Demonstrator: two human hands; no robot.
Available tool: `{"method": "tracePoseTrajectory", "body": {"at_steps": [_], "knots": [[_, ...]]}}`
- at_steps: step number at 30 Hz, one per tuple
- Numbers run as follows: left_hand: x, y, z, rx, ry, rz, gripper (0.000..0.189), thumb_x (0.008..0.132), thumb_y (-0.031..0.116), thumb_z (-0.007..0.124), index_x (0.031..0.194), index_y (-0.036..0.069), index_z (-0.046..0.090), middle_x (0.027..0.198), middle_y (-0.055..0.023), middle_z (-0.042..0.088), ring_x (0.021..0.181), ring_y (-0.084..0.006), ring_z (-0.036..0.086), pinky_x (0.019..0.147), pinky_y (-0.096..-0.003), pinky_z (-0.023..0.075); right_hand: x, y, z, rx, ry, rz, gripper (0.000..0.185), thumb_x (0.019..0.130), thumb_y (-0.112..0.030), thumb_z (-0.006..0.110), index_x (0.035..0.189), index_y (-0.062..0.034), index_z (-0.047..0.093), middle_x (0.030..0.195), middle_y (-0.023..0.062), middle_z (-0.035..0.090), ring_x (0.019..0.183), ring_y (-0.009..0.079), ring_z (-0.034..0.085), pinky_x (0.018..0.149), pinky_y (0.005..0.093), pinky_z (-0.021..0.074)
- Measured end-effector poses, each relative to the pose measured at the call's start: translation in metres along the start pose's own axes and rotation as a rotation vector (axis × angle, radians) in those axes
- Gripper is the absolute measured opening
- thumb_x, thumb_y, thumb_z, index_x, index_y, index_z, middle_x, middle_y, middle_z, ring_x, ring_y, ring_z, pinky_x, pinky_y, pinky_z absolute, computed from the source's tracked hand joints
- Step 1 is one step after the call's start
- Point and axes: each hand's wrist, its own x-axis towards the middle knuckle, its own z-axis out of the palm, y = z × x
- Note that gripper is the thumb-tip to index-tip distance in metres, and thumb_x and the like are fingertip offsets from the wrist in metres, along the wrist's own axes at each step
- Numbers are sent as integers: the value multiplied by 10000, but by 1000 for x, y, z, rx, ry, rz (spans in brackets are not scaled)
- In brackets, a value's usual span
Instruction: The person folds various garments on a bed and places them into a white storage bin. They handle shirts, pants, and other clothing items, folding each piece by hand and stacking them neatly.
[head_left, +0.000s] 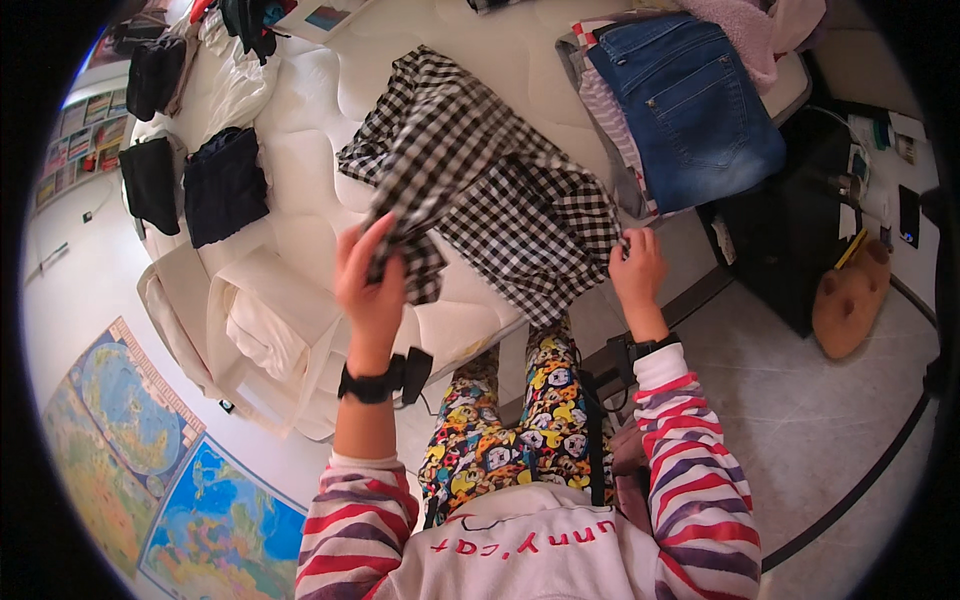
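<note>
A black-and-white checked cloth garment (510, 217) lies partly spread over the white mattress (457, 300), its near part lifted by both hands. My left hand (371, 270) grips a bunched part on the left, which is slightly blurred. At the right edge of the garment, my right hand (637, 262) pinches a corner between thumb and fingers. The far left end of the garment rests on the mattress. Its near corner hangs over the mattress edge, above my patterned trousers.
Folded blue jeans (697, 112) top a clothes pile at the right. Dark folded garments (226, 186) lie left, near an off-white fabric bag (277, 300). A black case or box (772, 240) and a brown plush item (855, 300) are beyond the mattress at right. Maps (225, 510) cover the lower left.
</note>
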Motion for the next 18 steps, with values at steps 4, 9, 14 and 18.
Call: {"method": "tracePoseTrajectory", "body": {"at_steps": [4, 9, 14, 18], "knots": [[-39, -17, -54, 128, 179, -84, 408, 740, -121, 554, 1115, 20, 629, 1060, -105, 558, 979, -200, 554, 874, -267, 413, -40, -25, 6, 133, -204, -214, 183, 697, -67, 578, 869, -81, 516, 895, 83, 533, 822, 288, 551, 625, 397, 478], [-61, -54, -81, 264, -54, -190, 457, 721, -94, 546, 1155, 39, 598, 1101, -127, 551, 964, -252, 574, 840, -291, 446, -67, -55, 29, -117, -691, -267, 177, 757, -97, 566, 933, -80, 549, 923, 91, 545, 877, 282, 567, 663, 383, 503], [-89, -52, -36, 628, -149, -292, 587, 692, -62, 536, 1262, 77, 508, 1214, -161, 516, 1029, -319, 556, 827, -368, 479, -47, -92, 39, 235, -716, -22, 328, 809, -337, 638, 869, -16, 613, 852, 121, 636, 808, 266, 626, 685, 385, 498], [-87, -13, 18, 597, -242, -126, 672, 663, -21, 640, 1300, 21, 430, 1319, -162, 446, 1146, -350, 470, 924, -390, 439, -65, -150, 58, 1598, -1098, 644, 442, 896, -401, 532, 1167, -52, 548, 1107, 91, 590, 1031, 177, 542, 870, 350, 428]]}}
